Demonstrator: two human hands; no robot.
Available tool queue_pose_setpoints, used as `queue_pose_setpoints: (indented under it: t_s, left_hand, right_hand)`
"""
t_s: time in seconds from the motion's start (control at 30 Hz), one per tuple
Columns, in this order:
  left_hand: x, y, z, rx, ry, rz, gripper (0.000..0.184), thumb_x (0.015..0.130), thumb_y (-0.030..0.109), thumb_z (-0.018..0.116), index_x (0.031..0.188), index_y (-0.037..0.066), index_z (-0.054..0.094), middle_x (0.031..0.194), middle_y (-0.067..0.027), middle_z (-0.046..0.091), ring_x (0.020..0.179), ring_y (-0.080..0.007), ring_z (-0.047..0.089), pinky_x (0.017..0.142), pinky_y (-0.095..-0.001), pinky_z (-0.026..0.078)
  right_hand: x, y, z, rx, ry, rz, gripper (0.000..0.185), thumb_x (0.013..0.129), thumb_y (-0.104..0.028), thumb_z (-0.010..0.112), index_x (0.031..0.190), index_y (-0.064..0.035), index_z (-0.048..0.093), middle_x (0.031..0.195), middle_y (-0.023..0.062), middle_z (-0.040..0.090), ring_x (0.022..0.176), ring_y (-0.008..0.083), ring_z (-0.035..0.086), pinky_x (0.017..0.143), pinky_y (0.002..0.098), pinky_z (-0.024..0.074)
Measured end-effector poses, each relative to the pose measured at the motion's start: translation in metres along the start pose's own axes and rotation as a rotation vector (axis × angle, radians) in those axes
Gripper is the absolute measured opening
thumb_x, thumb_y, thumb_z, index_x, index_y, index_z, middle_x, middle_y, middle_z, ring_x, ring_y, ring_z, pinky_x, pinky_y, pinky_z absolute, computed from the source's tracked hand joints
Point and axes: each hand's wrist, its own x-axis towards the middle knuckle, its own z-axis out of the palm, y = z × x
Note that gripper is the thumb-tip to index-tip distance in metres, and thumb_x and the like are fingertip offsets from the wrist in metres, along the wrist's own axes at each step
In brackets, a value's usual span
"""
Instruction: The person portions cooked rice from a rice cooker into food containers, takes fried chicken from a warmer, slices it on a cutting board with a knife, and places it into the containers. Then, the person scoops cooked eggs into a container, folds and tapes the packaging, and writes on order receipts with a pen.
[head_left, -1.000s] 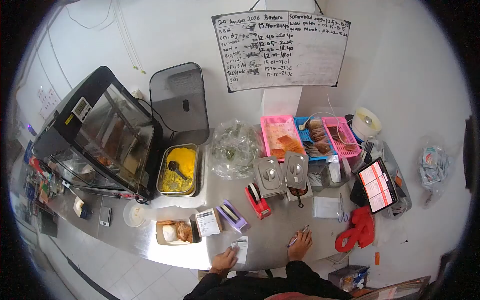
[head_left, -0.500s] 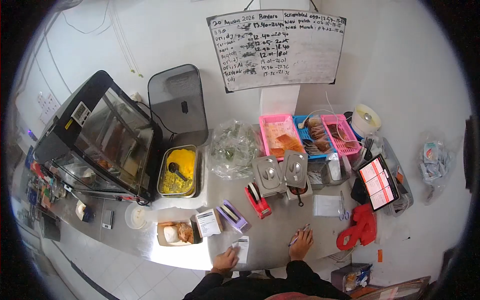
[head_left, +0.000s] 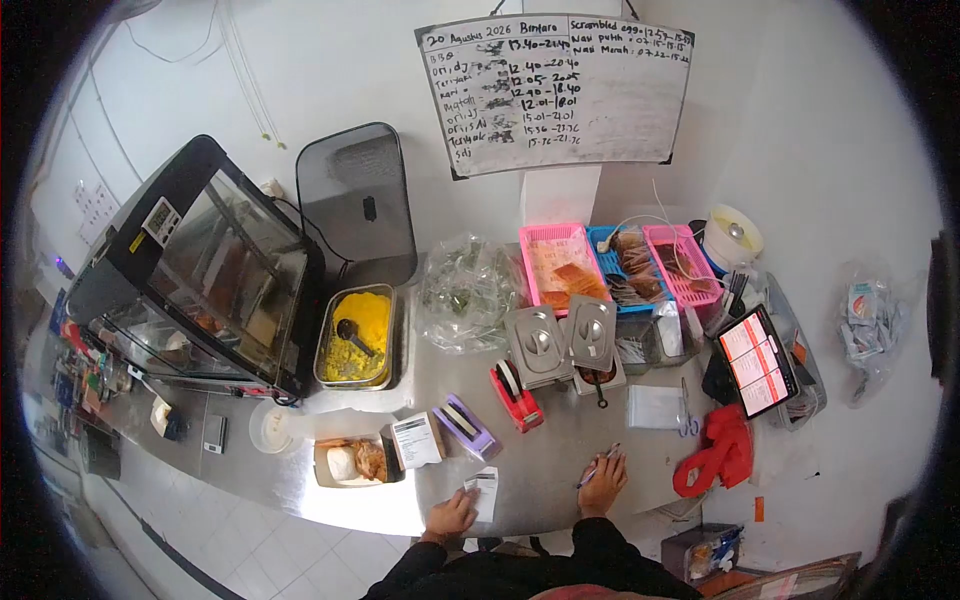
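My left hand [head_left: 451, 514] rests at the counter's front edge, its fingers on the left side of a small printed slip [head_left: 483, 494]. To the right, my right hand [head_left: 604, 486] holds a pen [head_left: 589, 474] above the steel counter [head_left: 540, 490]. Left of the slip sits an open food box [head_left: 352, 462] with a white mound and browned food inside. Its lid side [head_left: 416, 441] carries a printed label. A purple tape dispenser [head_left: 465, 427] and a red tape dispenser [head_left: 516, 396] stand beyond the slip.
A glass warming cabinet [head_left: 200, 280] and a tray of yellow food [head_left: 356, 337] stand at left. Lidded steel containers [head_left: 541, 345], a pink basket [head_left: 563, 268], a tablet [head_left: 756, 363] and red cloth [head_left: 714, 452] lie farther back and right. A written whiteboard [head_left: 556, 95] hangs above.
The view has shifted slightly. Both hands stay in nearly the same places, my left at the slip and my right with the pen.
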Motion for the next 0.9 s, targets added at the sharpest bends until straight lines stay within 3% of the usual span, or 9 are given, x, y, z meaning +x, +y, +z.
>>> queue_pose_setpoints:
  t_s: [0.23,0.53,0.9]
  left_hand:
    - [0.000,-0.002,0.004,-0.020,-0.032,-0.024,0.048,0.084,0.031,0.056,0.130,0.018,0.046,0.114,-0.0105,0.054,0.069,-0.0297,0.063,0.058,-0.0388,0.054]
    - [-0.001,-0.006,0.010,-0.021,0.013,0.000,0.047,0.083,0.031,0.056,0.128,0.020,0.047,0.111,-0.0089,0.055,0.062,-0.0277,0.062,0.052,-0.0392,0.053]
    - [0.002,0.004,-0.005,-0.046,-0.040,-0.059,0.047,0.084,0.030,0.055,0.129,0.020,0.045,0.115,-0.0081,0.055,0.071,-0.0308,0.063,0.060,-0.0407,0.053]
  right_hand:
    - [0.001,0.000,-0.001,-0.008,-0.016,0.004,0.026,0.088,-0.019,0.049,0.110,-0.0055,0.055,0.129,0.0195,0.046,0.127,0.0386,0.035,0.102,0.0498,0.0266]
    - [0.000,0.001,0.000,0.010,-0.006,0.005,0.028,0.089,-0.020,0.048,0.110,-0.0039,0.057,0.131,0.0198,0.045,0.128,0.0381,0.034,0.103,0.0498,0.0259]
    - [0.001,0.000,0.001,-0.011,-0.004,0.001,0.025,0.089,-0.020,0.046,0.109,-0.0057,0.054,0.132,0.0198,0.045,0.128,0.0385,0.035,0.101,0.0507,0.0264]
